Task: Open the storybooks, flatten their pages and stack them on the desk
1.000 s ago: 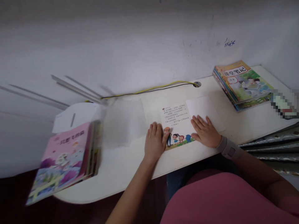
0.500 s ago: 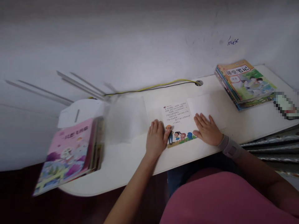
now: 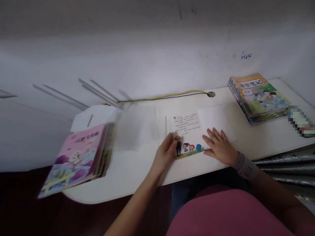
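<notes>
Where the white desk (image 3: 128,183) runs through the middle of the frame, an illustrated booklet (image 3: 187,131) lies open just right of centre, text above, cartoon figures along its lower edge. A plain white panel (image 3: 213,118) adjoins it on the right.

Left hand (image 3: 165,150): curled narrow on the booklet's left edge, thumb on the printed face. Fingers behind are hidden, so cannot tell whether one leaf or several are pinched. Right hand (image 3: 220,147): flat, fingers spread, on the white panel and the page's right side; grey band (image 3: 245,166) at the wrist.

Risks, as judged: a pull from the left against the right hand's pressure could crease or tear the page; light pressure could let the booklet skid.

Farther out, a translucent sheet (image 3: 137,129) left of centre, thin enough to slide if a sleeve catches it. Lower left, a pink-topped book stack (image 3: 76,160) juts past the desk's rounded end; a knock could tip it. Upper right, a second book stack (image 3: 261,95); a yellow cable (image 3: 169,96) along the wall.
</notes>
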